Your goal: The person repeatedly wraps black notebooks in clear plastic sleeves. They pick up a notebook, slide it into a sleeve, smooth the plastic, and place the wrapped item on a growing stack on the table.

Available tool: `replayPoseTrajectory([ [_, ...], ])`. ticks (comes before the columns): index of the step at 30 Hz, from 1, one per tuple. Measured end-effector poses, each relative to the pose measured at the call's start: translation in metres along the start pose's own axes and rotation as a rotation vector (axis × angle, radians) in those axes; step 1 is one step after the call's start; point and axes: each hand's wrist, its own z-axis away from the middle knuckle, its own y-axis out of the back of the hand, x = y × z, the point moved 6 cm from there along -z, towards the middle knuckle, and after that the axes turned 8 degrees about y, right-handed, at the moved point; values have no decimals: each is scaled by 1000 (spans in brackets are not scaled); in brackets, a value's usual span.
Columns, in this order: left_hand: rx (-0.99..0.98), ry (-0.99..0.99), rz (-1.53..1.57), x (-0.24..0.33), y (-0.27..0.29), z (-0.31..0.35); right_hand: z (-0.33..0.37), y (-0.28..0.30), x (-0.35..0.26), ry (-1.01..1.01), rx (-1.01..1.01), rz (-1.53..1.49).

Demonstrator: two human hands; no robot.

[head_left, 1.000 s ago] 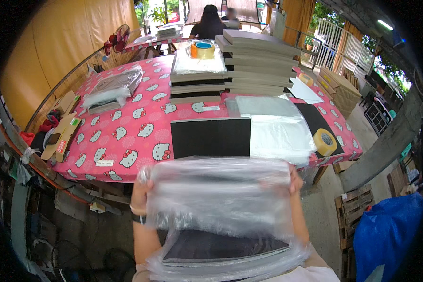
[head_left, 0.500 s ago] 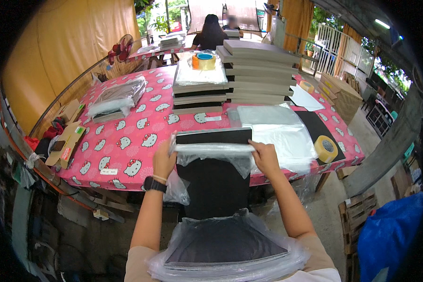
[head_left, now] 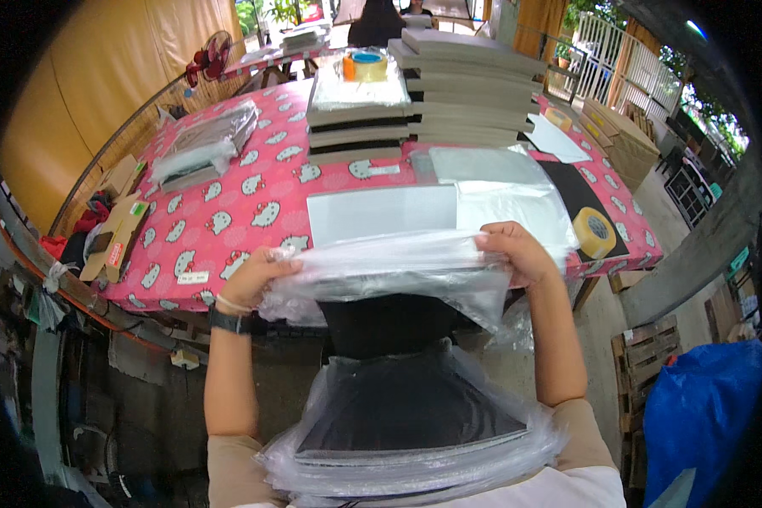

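Observation:
A clear plastic bag point(head_left: 381, 262) is stretched sideways between my hands at the table's near edge. My left hand point(head_left: 258, 275) pinches its left side, and my right hand point(head_left: 521, 250) grips its right side. Beyond the bunched plastic, a flat light grey board point(head_left: 381, 212) shows on the tabletop. The bag hides the board's near edge, so whether it reaches inside cannot be told. Closer to me rests a bundle of black sheets point(head_left: 415, 406) wrapped in clear plastic. Between bundle and table is a black surface point(head_left: 385, 326).
Stacks of grey boards point(head_left: 474, 93) rise at the back of the pink patterned table point(head_left: 220, 245). Tape rolls point(head_left: 368, 66) top a shorter stack. Flat plastic bags point(head_left: 508, 186) and a large tape roll point(head_left: 594, 233) lie right. A wrapped bundle point(head_left: 203, 148) lies left. A person point(head_left: 377, 24) sits beyond.
My hands have moved apart and slightly toward me, spreading the plastic wider. A light grey board now shows where a black one was visible. The view has tilted downward a little.

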Motion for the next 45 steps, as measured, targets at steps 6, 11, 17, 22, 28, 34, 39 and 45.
replayPoseTrajectory([
  [6,-137,260,364,-69,-16,-25,14,23,110,-362,220,-398],
  [11,-73,322,552,-123,-28,-4,58,17,156,-337,94,-674],
  [17,232,455,190,-268,-33,-1,120,24,283,-134,430,-40],
  [22,894,109,-740,-336,-27,-9,105,-4,286,-245,430,814],
  [28,1114,-212,-460,-206,27,18,79,15,205,-59,410,696],
  [34,378,-356,430,-6,-18,33,97,-129,118,24,-1035,28],
  [39,-392,-318,788,51,-103,19,89,-92,235,-304,-795,632],
  [45,-333,-269,642,28,-127,2,5,-92,40,172,-31,23],
])
